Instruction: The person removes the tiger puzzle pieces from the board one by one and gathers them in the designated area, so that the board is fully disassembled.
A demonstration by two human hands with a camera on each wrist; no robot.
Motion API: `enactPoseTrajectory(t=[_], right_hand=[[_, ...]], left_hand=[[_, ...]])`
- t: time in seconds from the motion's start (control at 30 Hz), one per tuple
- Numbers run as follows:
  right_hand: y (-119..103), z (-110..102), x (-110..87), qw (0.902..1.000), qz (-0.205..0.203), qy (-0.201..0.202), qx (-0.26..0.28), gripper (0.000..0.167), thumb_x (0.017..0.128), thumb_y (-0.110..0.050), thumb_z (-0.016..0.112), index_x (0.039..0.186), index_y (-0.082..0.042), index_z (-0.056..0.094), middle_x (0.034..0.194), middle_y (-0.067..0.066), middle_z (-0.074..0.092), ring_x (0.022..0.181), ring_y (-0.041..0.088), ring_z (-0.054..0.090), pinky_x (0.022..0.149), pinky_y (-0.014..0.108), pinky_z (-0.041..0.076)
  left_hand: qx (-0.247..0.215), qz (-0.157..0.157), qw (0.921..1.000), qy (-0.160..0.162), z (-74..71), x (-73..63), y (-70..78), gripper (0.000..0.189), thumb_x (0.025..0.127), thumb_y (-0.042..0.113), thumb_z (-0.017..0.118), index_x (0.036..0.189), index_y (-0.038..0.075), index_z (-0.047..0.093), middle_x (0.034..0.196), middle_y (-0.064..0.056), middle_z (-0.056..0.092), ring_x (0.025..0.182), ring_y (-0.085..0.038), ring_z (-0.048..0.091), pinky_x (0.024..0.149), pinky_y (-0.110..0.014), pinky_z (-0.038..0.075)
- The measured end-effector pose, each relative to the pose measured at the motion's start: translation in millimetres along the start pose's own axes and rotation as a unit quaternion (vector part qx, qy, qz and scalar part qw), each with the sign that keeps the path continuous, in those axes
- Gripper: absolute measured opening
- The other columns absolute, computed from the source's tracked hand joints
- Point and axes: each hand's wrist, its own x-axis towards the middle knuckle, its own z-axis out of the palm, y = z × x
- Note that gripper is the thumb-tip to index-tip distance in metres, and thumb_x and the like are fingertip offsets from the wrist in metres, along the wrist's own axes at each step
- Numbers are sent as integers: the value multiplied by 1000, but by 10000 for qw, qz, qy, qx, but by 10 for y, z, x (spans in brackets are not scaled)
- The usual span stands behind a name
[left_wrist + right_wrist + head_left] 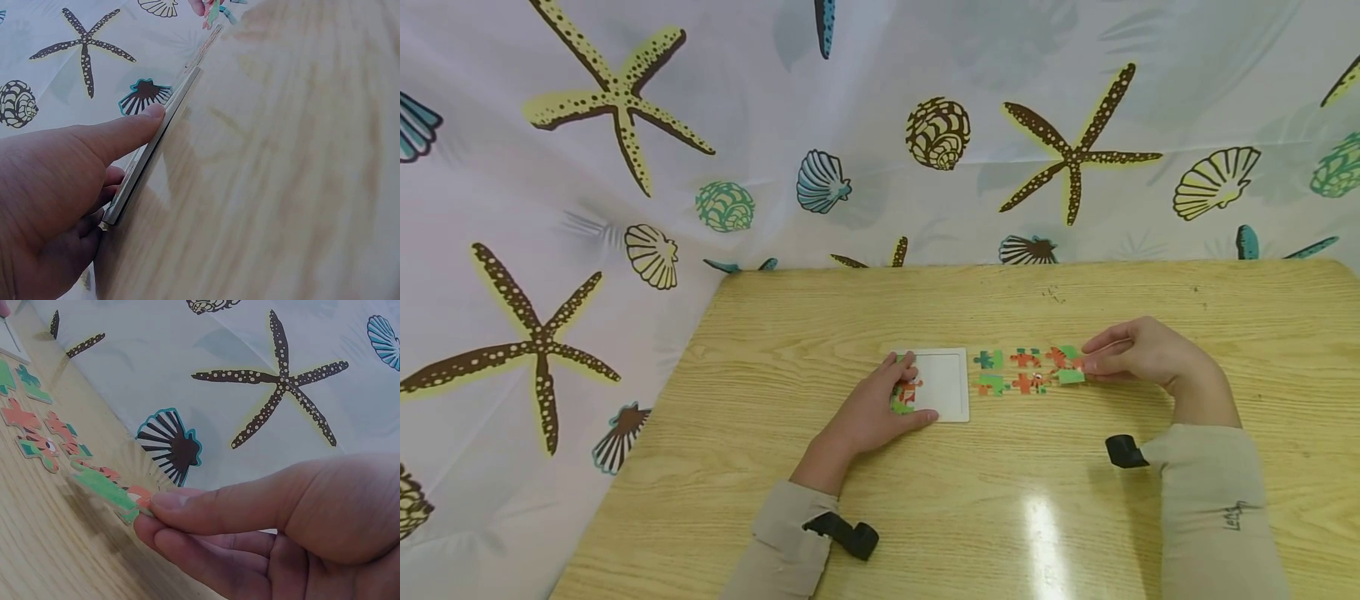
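My left hand (874,410) grips a white puzzle tray (946,385) at its left side. In the left wrist view the thumb lies against the tray's edge (153,144), with the other fingers curled around the side. Part of a green and red picture (907,393) shows in the tray's left portion, partly hidden by the fingers. Between thumb and fingers, my right hand (1161,358) pinches a green and red puzzle piece (103,487), tilted above the table. Close to it lie loose jigsaw pieces (1025,383), several in two rows right of the tray.
Under everything is a wood-grain table (1000,483), its far edge meeting a white curtain (880,83) printed with starfish and shells. Black wrist cameras are strapped on both sleeves (1213,500).
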Motion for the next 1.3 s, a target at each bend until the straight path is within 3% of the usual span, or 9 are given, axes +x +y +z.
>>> enactPoseTrajectory(t=[0.8, 1.17, 1.3], right_hand=[[53, -13, 16, 9997, 223, -64, 17, 49, 99, -7, 71, 136, 18, 52, 102, 4, 77, 88, 10, 75, 82, 29, 62], [14, -36, -2, 9984, 486, 286, 30, 55, 99, -16, 74, 140, 13, 52, 99, 2, 77, 89, 11, 75, 82, 29, 62], [2, -32, -2, 9980, 511, 333, 157, 56, 100, -15, 72, 143, 13, 49, 99, 0, 76, 90, 9, 75, 84, 28, 62]], left_hand=[[12, 50, 10000, -22, 10, 0, -21, 79, 91, 38, 83, 154, 4, 49, 167, -4, 36, 160, -23, 16, 127, -50, 24], [-28, 128, 9999, 20, 5, 4, -29, 76, 90, 38, 83, 151, 3, 52, 168, -3, 35, 160, -24, 17, 126, -51, 25], [-8, 217, 9998, 13, 2, -5, -24, 69, 96, 36, 77, 150, 1, 52, 168, -4, 35, 160, -25, 17, 127, -50, 23]])
